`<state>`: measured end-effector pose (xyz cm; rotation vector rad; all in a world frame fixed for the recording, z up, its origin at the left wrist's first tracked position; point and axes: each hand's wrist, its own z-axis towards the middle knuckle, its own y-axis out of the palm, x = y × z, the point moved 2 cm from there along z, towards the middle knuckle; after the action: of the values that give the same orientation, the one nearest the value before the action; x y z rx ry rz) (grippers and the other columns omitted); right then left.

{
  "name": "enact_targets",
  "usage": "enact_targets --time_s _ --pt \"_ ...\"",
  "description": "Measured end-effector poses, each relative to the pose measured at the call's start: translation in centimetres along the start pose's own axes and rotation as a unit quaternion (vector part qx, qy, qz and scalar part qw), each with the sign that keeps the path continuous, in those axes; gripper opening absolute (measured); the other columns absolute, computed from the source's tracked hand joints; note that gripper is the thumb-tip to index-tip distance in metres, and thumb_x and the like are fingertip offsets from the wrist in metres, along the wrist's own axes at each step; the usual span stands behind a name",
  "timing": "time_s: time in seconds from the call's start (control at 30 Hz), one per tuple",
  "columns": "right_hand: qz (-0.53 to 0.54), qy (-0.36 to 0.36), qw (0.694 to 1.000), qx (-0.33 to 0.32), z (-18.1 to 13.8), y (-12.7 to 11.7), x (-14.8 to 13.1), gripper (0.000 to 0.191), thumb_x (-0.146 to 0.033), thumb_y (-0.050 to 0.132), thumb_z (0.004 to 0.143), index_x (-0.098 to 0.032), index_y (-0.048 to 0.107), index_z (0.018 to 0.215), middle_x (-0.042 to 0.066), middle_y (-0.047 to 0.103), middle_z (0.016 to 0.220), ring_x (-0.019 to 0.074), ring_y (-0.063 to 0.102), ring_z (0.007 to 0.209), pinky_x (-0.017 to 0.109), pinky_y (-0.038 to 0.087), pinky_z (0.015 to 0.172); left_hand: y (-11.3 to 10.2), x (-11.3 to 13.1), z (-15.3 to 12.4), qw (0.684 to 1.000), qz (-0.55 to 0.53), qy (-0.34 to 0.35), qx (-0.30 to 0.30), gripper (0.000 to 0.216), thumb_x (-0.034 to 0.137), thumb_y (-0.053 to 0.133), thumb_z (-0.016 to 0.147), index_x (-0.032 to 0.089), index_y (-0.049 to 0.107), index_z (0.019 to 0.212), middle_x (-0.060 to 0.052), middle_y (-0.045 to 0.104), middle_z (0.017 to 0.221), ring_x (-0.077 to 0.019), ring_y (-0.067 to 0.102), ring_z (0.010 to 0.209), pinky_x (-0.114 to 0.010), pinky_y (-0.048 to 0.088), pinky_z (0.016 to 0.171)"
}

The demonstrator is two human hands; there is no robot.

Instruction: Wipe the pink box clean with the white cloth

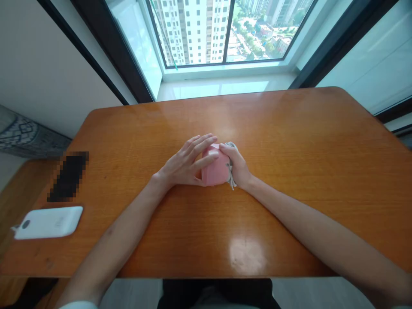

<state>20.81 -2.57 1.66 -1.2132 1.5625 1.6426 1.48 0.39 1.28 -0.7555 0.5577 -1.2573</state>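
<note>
A small pink block (pixel 216 168) with rounded edges is between my two hands over the middle of the wooden table. A bundled light grey cord (pixel 231 177) lies at its right side, with loose ends hanging near the bottom. My left hand (pixel 192 162) grips the block from the left, fingers spread across its top and front, thumb at the lower edge. From the right, my right hand (pixel 237 166) is closed round the block and the cord, with its thumb on the upper edge. What the other right fingers touch is hidden.
On the left of the wooden table (pixel 305 141) lies a white flat device (pixel 49 223) with a short strap or cable end. Behind it is a dark pixelated rectangle (pixel 68 177). A window (pixel 225 34) with a sill stands beyond the far edge.
</note>
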Motion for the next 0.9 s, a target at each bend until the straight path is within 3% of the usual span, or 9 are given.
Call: enact_targets --time_s 0.2,0.47,0.7,0.8,0.9 --pt "0.031 0.014 0.999 -0.02 -0.3 0.4 -0.1 0.054 -0.075 0.078 0.086 -0.025 0.06 0.082 -0.001 0.057 0.069 0.0183 0.057 0.065 0.03 0.045 0.055 0.4 0.1 -0.4 0.998 0.008 -0.052 0.018 0.099 0.076 0.082 0.09 0.029 0.038 0.166 -0.024 0.056 0.161 -0.0396 0.066 0.142 -0.057 0.064 0.113" --pt "-0.023 -0.035 0.999 -0.003 -0.7 -0.3 0.6 0.065 -0.089 0.067 0.09 -0.025 0.058 0.078 0.0 0.052 0.072 0.0159 0.045 0.063 0.031 0.041 0.054 0.2 1.3 0.9 0.989 -0.086 -0.117 0.032 0.113 0.069 0.096 0.072 0.026 0.039 0.161 -0.02 0.058 0.151 -0.0393 0.066 0.139 -0.057 0.063 0.114" --pt "-0.104 -0.067 0.992 0.011 -1.0 -0.6 0.8 0.059 -0.081 0.072 0.092 -0.022 0.072 0.09 0.001 0.059 0.078 0.0173 0.05 0.068 0.031 0.042 0.06 0.8 1.9 0.7 0.935 -0.231 -0.268 0.017 0.109 0.062 0.095 0.068 0.024 0.043 0.156 -0.014 0.066 0.143 -0.0323 0.075 0.114 -0.048 0.065 0.099" --pt "-0.094 -0.068 0.993 0.017 -1.1 -0.3 0.2 0.054 -0.076 0.076 0.092 -0.022 0.071 0.087 0.0 0.059 0.076 0.0155 0.048 0.065 0.031 0.042 0.06 1.0 1.6 0.3 0.937 -0.236 -0.258 0.005 0.121 0.067 0.096 0.068 0.027 0.036 0.166 -0.018 0.062 0.154 -0.0377 0.073 0.127 -0.054 0.063 0.108" --pt "-0.088 -0.06 0.994 0.017 -1.1 0.0 -0.1 0.054 -0.075 0.077 0.091 -0.022 0.068 0.084 -0.001 0.058 0.073 0.0147 0.046 0.063 0.03 0.043 0.059 1.1 1.1 0.0 0.956 -0.211 -0.202 -0.005 0.148 0.077 0.1 0.063 0.032 0.018 0.178 -0.024 0.049 0.171 -0.045 0.063 0.147 -0.062 0.057 0.119"
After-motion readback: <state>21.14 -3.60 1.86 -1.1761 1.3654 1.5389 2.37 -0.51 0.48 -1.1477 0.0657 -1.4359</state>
